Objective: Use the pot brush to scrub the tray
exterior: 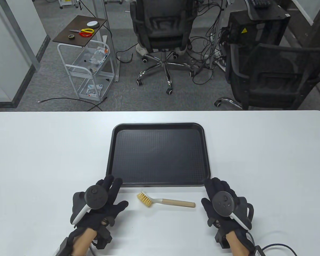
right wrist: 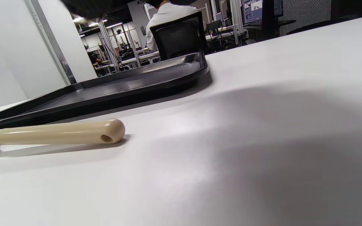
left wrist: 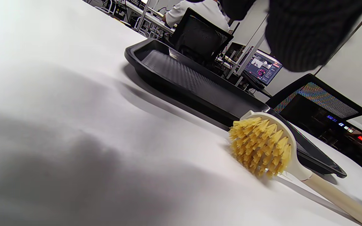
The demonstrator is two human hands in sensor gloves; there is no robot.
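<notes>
A black tray (exterior: 117,133) lies flat at the middle of the white table; it also shows in the left wrist view (left wrist: 156,67) and the right wrist view (right wrist: 121,91). A pot brush (exterior: 166,201) with yellow bristles, white head and wooden handle lies on the table just in front of the tray's near edge, bristles to the left. It shows in the left wrist view (left wrist: 264,146) and its handle in the right wrist view (right wrist: 61,132). My left hand (exterior: 104,200) rests flat on the table left of the brush, fingers spread, holding nothing. My right hand (exterior: 221,197) rests flat right of the handle, empty.
The white table (exterior: 42,149) ends at its far edge just beyond the tray. Office chairs, a black cabinet, cables and a wire trolley stand on the floor behind the table.
</notes>
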